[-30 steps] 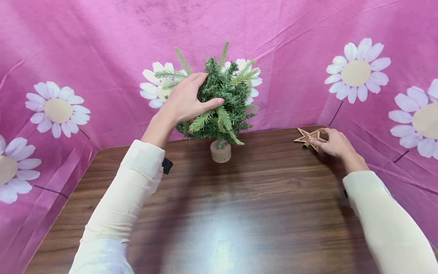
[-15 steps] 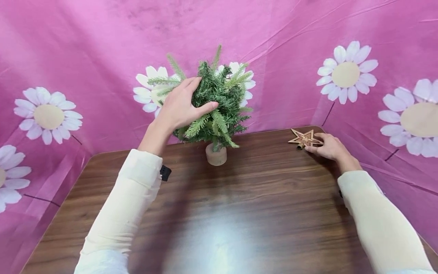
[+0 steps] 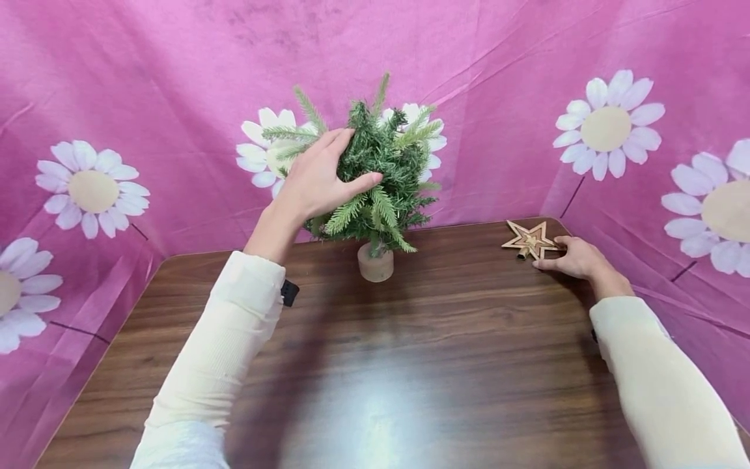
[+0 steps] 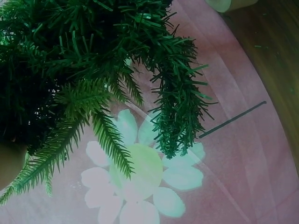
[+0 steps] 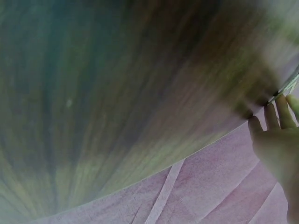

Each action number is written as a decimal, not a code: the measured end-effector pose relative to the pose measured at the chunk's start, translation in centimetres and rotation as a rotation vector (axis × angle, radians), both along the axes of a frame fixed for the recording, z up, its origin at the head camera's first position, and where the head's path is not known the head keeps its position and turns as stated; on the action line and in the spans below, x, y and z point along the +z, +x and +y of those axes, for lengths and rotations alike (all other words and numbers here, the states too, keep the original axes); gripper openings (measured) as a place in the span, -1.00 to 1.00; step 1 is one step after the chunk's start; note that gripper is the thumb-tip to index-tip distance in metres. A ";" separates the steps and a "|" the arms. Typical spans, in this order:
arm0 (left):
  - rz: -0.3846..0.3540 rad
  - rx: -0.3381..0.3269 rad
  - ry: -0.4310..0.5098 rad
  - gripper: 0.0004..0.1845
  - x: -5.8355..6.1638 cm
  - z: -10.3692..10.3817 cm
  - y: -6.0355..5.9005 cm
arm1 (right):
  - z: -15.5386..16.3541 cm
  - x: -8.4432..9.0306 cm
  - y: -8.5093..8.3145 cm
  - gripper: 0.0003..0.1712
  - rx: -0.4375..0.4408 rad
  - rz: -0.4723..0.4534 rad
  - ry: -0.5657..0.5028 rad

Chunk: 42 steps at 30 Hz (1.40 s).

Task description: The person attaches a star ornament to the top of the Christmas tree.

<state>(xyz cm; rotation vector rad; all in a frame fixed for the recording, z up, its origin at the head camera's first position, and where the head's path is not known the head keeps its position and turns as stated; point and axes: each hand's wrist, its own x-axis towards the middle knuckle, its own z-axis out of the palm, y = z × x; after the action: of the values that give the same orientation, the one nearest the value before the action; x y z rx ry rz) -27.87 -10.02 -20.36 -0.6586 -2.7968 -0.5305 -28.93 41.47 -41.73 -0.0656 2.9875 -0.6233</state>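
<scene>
Head view, left hand (image 3: 319,179) grasping tree (image 3: 383,169), right hand (image 3: 577,258) pinching star (image 3: 529,240) near table edge (image 3: 547,218)

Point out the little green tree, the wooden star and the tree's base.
little green tree (image 3: 383,176), head view, on the dense middle branches.
wooden star (image 3: 529,240), head view, on its centre.
tree's base (image 3: 375,266), head view, on the front of the round stump.
</scene>
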 end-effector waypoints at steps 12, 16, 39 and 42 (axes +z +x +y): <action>-0.010 0.001 -0.025 0.12 -0.1 0.0 0.1 | -0.7 0.0 0.0 -0.02 -0.009 0.139 0.004; -0.012 -0.008 -0.020 0.12 -0.1 0.1 0.2 | -1.1 0.2 -0.2 -0.05 -0.018 0.179 -0.005; -0.010 0.020 -0.019 0.12 -0.2 0.0 0.1 | -2.8 1.1 -0.6 -0.03 -0.034 0.304 -0.068; -0.012 0.023 -0.020 0.13 -0.3 0.0 0.1 | -2.9 1.3 -0.7 -0.03 -0.033 0.324 -0.077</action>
<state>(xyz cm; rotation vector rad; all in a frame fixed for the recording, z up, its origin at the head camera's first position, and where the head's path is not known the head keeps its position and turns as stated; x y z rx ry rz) -27.78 -9.97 -20.67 -0.6287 -2.8210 -0.5048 -29.64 38.60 -40.45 -0.1344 3.2784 -0.8025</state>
